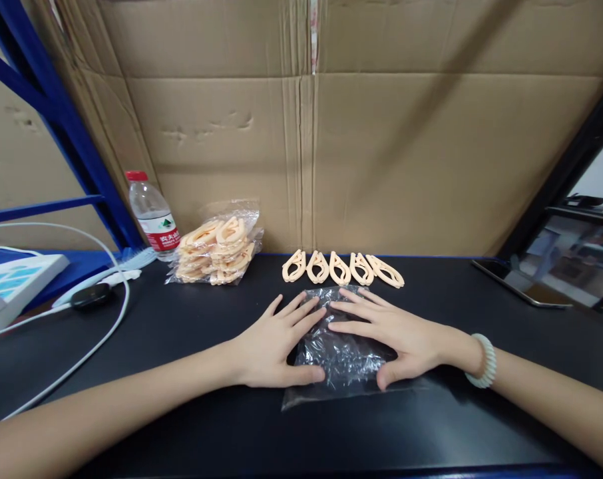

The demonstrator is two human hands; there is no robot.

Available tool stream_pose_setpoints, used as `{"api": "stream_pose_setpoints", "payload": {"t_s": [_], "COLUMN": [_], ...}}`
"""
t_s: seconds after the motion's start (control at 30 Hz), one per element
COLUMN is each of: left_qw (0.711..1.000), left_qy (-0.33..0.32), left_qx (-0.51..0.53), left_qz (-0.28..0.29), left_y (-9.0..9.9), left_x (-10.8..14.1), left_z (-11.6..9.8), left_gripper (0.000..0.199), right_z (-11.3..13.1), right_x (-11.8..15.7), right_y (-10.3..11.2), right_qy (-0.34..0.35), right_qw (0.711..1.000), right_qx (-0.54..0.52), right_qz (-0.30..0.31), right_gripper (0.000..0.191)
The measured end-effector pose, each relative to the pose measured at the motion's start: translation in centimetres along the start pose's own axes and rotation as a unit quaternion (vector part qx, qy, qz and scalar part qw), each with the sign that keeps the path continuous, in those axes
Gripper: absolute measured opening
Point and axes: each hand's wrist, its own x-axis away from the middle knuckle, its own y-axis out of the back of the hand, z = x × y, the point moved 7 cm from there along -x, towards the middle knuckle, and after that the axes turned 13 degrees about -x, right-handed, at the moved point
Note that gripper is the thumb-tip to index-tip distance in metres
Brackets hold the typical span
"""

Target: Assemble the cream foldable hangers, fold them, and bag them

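Note:
A clear plastic bag [339,359] lies flat and crinkled on the black table. My left hand [276,342] rests on its left side with the fingers spread. On the right side of the bag lies my right hand [399,332], fingers also stretched apart, with a pale coiled band [482,361] round the wrist. Just beyond the bag, several peach folding clothes hangers [340,268] stand in a row near the cardboard. More of these hangers, packed in clear bags [216,246], are stacked at the back left.
A water bottle [154,216] with a red cap stands behind the packed stack. At the left are a white cable [124,299], a black plug-like piece [90,297] and a white box [24,286]. A dark flat device [521,283] lies back right. Cardboard [381,133] walls off the rear.

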Motion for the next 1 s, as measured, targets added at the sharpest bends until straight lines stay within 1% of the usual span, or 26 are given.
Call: {"api": "stream_pose_setpoints", "payload": {"t_s": [0.1,0.13,0.17,0.2,0.23,0.3,0.33,0.37,0.4,0.43,0.47,0.53,0.6,0.7,0.8,0.9,1.0], "left_qw": [1.0,1.0,1.0,1.0,0.999,0.997,0.995,0.992,0.989,0.986,0.983,0.98,0.977,0.974,0.974,0.975,0.976], "left_qy": [0.007,0.005,0.0,-0.006,-0.015,-0.035,-0.047,-0.06,-0.073,-0.086,-0.097,-0.114,-0.128,-0.149,-0.157,-0.161,-0.147], "left_qx": [0.006,0.008,0.01,0.011,0.013,0.027,0.038,0.051,0.063,0.072,0.079,0.086,0.087,0.08,0.062,0.032,0.004], "left_qz": [-0.002,-0.009,-0.017,-0.027,-0.037,-0.068,-0.085,-0.101,-0.115,-0.125,-0.132,-0.138,-0.144,-0.148,-0.149,-0.151,-0.16], "left_y": [0.3,0.5,0.6,0.8,1.1,1.7,2.1,2.5,2.8,3.0,3.1,3.2,3.2,3.1,3.2,3.1,2.7], "left_x": [0.3,0.4,0.5,0.6,0.8,1.0,1.1,1.3,1.4,1.5,1.7,1.9,2.0,2.2,2.3,2.4,2.5], "left_z": [0.1,0.1,-0.1,-0.4,-0.8,-1.8,-2.4,-2.9,-3.4,-3.8,-4.2,-4.7,-5.1,-5.5,-5.8,-6.0,-6.0], "left_gripper": [0.097,0.098,0.097,0.096,0.096,0.092,0.089,0.084,0.077,0.069,0.062,0.051,0.046,0.041,0.036,0.034,0.037], "right_z": [-0.1,-0.2,-0.5,-1.0,-1.8,-4.5,-6.3,-8.2,-10.2,-12.2,-13.7,-15.9,-17.0,-17.0,-15.6,-12.5,-8.1], "right_x": [0.2,0.3,0.3,0.4,0.5,1.1,1.6,1.8,1.8,1.7,1.9,2.2,2.7,4.4,7.0,9.7,11.9], "right_y": [-0.1,-0.1,0.3,1.0,2.1,5.1,6.8,7.8,8.4,8.6,8.8,8.7,8.2,7.9,7.9,6.9,4.6], "right_qy": [0.016,0.023,0.03,0.035,0.036,0.017,-0.008,-0.035,-0.069,-0.103,-0.115,-0.132,-0.14,-0.157,-0.177,-0.182,-0.181], "right_qw": [1.0,1.0,0.999,0.998,0.994,0.978,0.965,0.961,0.964,0.969,0.971,0.975,0.977,0.975,0.97,0.965,0.96], "right_qx": [0.019,0.015,0.006,-0.004,-0.009,0.007,0.032,0.066,0.094,0.112,0.115,0.114,0.112,0.12,0.132,0.137,0.135], "right_qz": [-0.006,-0.012,-0.027,-0.055,-0.1,-0.208,-0.261,-0.267,-0.237,-0.193,-0.178,-0.139,-0.115,-0.099,-0.105,-0.129,-0.164], "right_gripper": [0.095,0.094,0.09,0.08,0.068,0.046,0.042,0.041,0.041,0.042,0.044,0.047,0.046,0.043,0.042,0.04,0.04]}}
